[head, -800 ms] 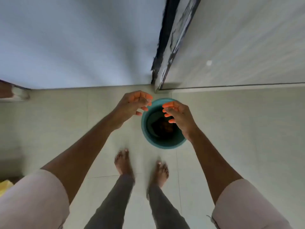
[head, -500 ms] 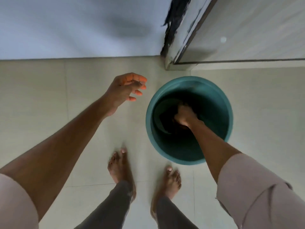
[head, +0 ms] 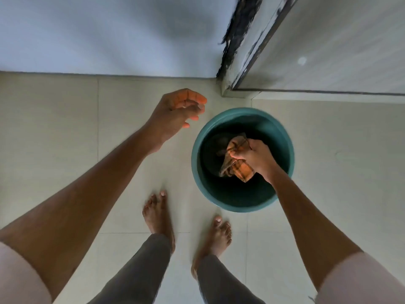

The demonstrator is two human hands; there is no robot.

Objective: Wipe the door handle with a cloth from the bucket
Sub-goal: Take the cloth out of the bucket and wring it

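Item count, floor by doorway

Buckets: one teal bucket (head: 282, 137), centre right. Cloths: one orange checked cloth (head: 235, 163), in the bucket's mouth. Hands: two, left hand (head: 175, 115) and right hand (head: 255, 155). Bare feet: two, near edge. Doors: one door (head: 341, 44), far right.

Right hand (head: 255, 155) clutching orange cloth (head: 237, 164) inside teal bucket (head: 282, 130)

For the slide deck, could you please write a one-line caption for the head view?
Right hand grips an orange checked cloth over the teal bucket; left hand hovers empty.
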